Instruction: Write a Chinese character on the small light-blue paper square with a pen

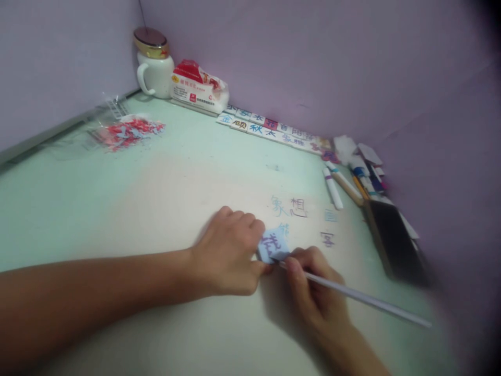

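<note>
A small pale blue block (275,249) with a dark purple character on its face lies at the middle of the desk. My left hand (233,250) is closed on its left side, thumb at the lower edge and fingers curled at the upper left. In my right hand (317,287) is a slim silver craft knife (364,297), gripped like a pen near its tip. The dark pointed tip touches the lower right part of the block's face. Its long handle slants away to the lower right. The block's underside is hidden.
Characters are written on the desk (188,203) beyond the block. Red and white shavings (131,130) lie at the left. A mug (156,75), a tissue pack (199,89) and rows of character tiles (270,130) line the wall. Markers (332,188) and a black phone-like slab (395,240) lie right.
</note>
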Action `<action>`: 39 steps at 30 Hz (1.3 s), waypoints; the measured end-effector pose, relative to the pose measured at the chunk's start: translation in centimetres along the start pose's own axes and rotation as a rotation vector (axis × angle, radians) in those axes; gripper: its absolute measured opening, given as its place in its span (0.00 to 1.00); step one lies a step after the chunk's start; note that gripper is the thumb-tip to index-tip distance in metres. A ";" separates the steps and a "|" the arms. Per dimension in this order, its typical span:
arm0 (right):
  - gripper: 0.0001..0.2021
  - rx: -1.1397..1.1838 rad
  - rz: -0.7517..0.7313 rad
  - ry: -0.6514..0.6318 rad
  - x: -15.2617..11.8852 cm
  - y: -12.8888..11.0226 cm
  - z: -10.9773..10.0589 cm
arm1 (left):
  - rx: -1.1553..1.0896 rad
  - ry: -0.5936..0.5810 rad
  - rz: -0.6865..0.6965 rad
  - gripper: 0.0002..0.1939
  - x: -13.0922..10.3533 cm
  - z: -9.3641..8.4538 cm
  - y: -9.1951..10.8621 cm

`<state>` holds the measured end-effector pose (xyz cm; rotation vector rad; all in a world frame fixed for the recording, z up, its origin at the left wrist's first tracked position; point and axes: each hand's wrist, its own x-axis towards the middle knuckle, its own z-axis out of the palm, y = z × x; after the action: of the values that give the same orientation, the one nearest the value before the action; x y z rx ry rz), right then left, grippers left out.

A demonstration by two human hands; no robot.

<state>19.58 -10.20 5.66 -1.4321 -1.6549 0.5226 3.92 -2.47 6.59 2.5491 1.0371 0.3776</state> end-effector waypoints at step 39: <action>0.07 0.100 0.015 0.110 -0.2 0.5 0.5 | -0.041 -0.001 0.033 0.14 0.2 0.1 -0.3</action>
<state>19.41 -10.12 4.94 -1.3765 -1.5118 0.5190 3.93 -2.10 6.42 2.5325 0.9773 0.4019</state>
